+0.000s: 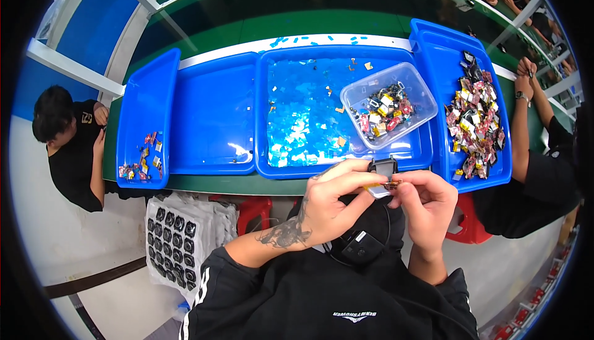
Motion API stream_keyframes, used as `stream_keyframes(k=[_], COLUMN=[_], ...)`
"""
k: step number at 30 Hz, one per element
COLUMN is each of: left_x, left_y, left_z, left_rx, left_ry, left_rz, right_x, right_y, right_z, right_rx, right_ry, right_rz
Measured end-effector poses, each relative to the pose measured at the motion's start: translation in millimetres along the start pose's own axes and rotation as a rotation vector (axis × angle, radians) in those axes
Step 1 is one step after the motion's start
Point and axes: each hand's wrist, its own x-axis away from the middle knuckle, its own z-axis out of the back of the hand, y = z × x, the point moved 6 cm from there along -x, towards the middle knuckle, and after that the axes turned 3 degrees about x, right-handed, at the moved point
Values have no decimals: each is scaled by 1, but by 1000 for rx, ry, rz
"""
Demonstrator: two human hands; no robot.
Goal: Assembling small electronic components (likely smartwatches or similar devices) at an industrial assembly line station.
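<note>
My left hand (337, 201) pinches a small flat silver battery (380, 192) with yellow tape between thumb and fingers. A reddish circuit board (391, 185) adjoins the battery, and the closed fingertips of my right hand (428, 204) grip it from the other side. Just above the fingertips is a small black casing (385, 166); whether it is attached to the parts I cannot tell. Beyond my hands, a clear plastic box (426, 106) stands tilted in a blue tray (262, 129) and holds many similar battery and board pieces.
A blue tray (427, 37) at right holds a heap of similar parts (475, 117). Another blue tray (148, 77) at left has a few. Blue film pieces (297, 92) cover the middle tray's bottom. Black parts in white sheets (173, 241) stand below the table. People sit on both sides.
</note>
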Motion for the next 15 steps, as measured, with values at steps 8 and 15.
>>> stream_keyframes(k=[8, 15], left_x=[4, 4], left_y=[-21, -24], left_z=[-9, -13], left_rx=[351, 468], left_ry=[-15, 8], left_rz=[226, 303], right_x=[-4, -2], right_y=[8, 8], right_z=[4, 7], right_rx=[-2, -16], right_ry=[-49, -76], right_rz=[-30, -66])
